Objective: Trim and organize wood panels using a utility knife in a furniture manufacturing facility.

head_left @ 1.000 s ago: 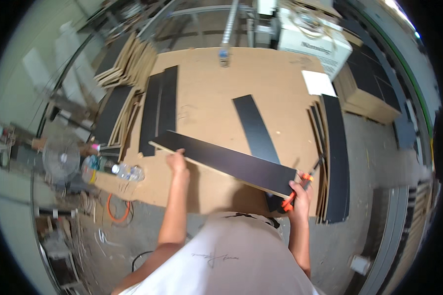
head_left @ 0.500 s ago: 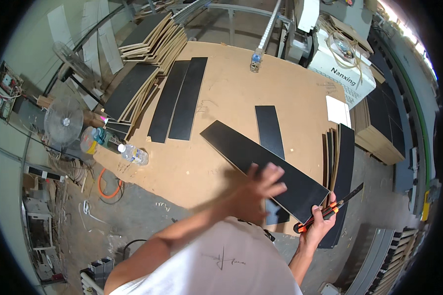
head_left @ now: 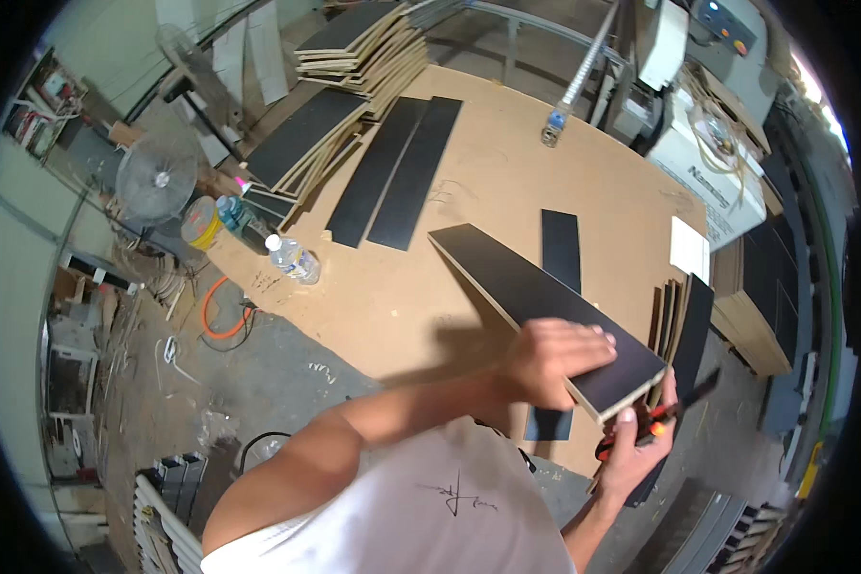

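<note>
A long black board [head_left: 545,297] with a pale edge is tilted above the table, its far left end near the tabletop and its near right end raised. My left hand [head_left: 560,359] grips it, fingers together across the black face and thumb by the near long edge. At the raised end, my right hand [head_left: 631,450] supports the corner from below. That hand is closed round the orange-and-black handle of what looks like a utility knife [head_left: 662,421]; its dark blade points away to the right. Beneath, a narrower black strip [head_left: 561,251] lies partly covered by the board.
Two black boards [head_left: 416,172] lie on the brown table [head_left: 497,143], beside stacked panels [head_left: 311,134]. A water bottle [head_left: 295,260] stands near the left edge. More boards [head_left: 689,325] lean by the right edge. A fan [head_left: 158,177] stands left; a white machine [head_left: 708,163] sits at back right.
My left hand has come down from above the board and now holds it. The board's near end has tipped up, showing its pale end edge. The view has shifted slightly.
</note>
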{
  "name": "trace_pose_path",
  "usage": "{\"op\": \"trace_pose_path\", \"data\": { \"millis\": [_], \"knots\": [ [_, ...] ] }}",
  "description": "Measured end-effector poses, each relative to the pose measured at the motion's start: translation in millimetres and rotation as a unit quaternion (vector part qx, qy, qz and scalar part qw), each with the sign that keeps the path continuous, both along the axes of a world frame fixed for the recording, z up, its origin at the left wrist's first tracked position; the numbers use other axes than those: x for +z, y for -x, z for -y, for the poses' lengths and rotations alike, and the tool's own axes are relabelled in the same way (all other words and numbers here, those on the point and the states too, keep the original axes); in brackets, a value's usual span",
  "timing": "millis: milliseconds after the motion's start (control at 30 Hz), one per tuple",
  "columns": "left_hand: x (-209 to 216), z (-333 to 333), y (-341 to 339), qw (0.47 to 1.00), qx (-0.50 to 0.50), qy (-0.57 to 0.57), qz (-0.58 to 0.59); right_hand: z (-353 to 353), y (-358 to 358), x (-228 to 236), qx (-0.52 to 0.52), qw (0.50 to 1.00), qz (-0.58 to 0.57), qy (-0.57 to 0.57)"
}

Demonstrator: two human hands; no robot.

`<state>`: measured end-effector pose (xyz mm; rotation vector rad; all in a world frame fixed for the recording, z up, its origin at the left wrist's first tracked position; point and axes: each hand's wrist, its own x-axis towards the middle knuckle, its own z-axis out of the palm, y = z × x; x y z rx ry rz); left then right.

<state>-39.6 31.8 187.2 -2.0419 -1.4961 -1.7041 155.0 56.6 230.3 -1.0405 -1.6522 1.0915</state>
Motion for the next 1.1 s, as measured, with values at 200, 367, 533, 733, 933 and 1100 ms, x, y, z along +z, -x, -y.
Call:
{"op": "trace_pose_path", "data": {
  "millis": [200,367,533,733,933,1100],
  "knots": [
    [16,15,74,0.997,0.044,-0.038,0.053,-7,8,12,0.143,0.990,0.000,-0.013],
    [30,8,89,0.990,0.052,-0.094,0.091,-5,10,33,0.128,0.947,0.168,-0.243],
    [30,9,93,0.994,0.021,-0.085,0.071,3,15,44,0.110,0.954,0.200,-0.196],
    [34,7,97,0.992,-0.001,-0.067,0.107,-3,15,25,0.097,0.955,0.203,-0.193],
    [35,6,99,0.992,-0.016,-0.052,0.110,-10,15,21,0.081,0.958,0.179,-0.210],
    [37,5,101,0.994,-0.015,-0.044,0.102,-10,12,28,0.077,0.951,0.203,-0.222]
  ]
}}
